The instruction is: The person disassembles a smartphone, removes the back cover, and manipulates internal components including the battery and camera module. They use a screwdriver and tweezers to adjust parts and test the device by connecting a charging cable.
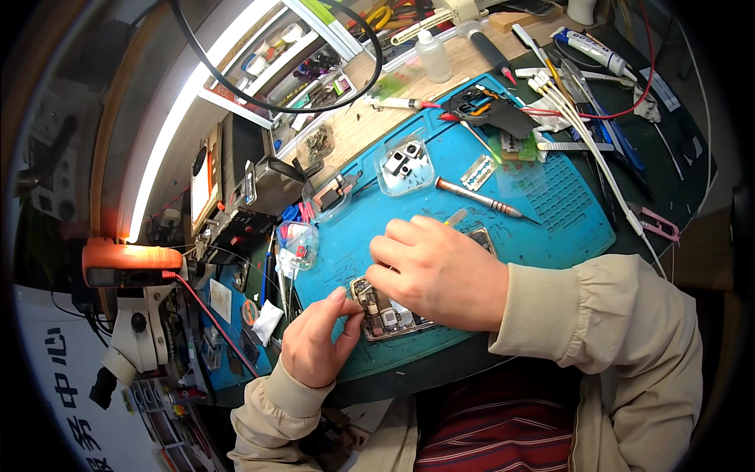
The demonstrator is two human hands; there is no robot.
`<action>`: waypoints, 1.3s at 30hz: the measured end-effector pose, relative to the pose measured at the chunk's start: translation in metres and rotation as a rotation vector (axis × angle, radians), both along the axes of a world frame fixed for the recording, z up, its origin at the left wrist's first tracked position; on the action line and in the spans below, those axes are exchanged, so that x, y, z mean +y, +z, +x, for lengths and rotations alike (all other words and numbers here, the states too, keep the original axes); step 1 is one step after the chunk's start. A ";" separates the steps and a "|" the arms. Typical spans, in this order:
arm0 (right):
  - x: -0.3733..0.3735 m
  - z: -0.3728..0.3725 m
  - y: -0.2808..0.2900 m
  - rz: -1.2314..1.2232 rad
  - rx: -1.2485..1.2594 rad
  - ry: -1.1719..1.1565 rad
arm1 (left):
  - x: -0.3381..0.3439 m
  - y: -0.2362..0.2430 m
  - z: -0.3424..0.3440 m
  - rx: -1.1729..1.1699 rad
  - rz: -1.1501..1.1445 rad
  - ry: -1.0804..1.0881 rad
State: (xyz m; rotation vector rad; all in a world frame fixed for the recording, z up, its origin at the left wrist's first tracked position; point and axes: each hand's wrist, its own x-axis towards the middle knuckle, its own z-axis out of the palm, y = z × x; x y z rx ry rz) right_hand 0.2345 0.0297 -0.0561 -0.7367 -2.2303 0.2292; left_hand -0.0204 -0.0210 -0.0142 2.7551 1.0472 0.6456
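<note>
An opened smartphone (391, 317) lies on the blue work mat (503, 236), its circuit board and inner parts bare. My left hand (318, 338) is closed at the phone's left end, thumb and fingers pinched on its edge. Above the phone's middle, my right hand (440, 275) is curled with the fingers drawn together, covering much of the phone. A thin, pale amber tip sticks out behind the right hand; I cannot make out whether it belongs to something held. The phone's far right corner shows beyond that hand.
Beyond the hands lie a screwdriver (487, 200), a razor blade (477, 172) and a clear tray (405, 167) of small black-and-white parts. A small clear box (296, 245) stands left. Tweezers, pens and white cables crowd the right. An orange meter (132, 263) hangs far left.
</note>
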 end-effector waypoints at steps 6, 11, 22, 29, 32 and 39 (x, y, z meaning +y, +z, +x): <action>0.002 -0.002 -0.004 0.055 0.032 -0.018 | -0.001 0.000 0.003 -0.126 -0.139 0.095; 0.001 -0.002 -0.003 0.054 0.031 -0.019 | -0.002 0.002 0.004 -0.241 -0.275 0.211; -0.032 0.006 0.033 0.270 -0.067 0.121 | 0.052 0.025 0.028 -0.458 -0.237 0.321; -0.051 0.022 0.026 0.265 -0.138 0.107 | 0.125 0.018 0.093 -0.279 0.032 0.187; -0.053 0.028 0.024 0.268 -0.128 0.081 | 0.137 0.007 0.103 -0.138 0.232 0.100; -0.055 0.037 0.020 0.248 -0.103 0.068 | 0.128 0.009 0.099 -0.048 0.102 0.178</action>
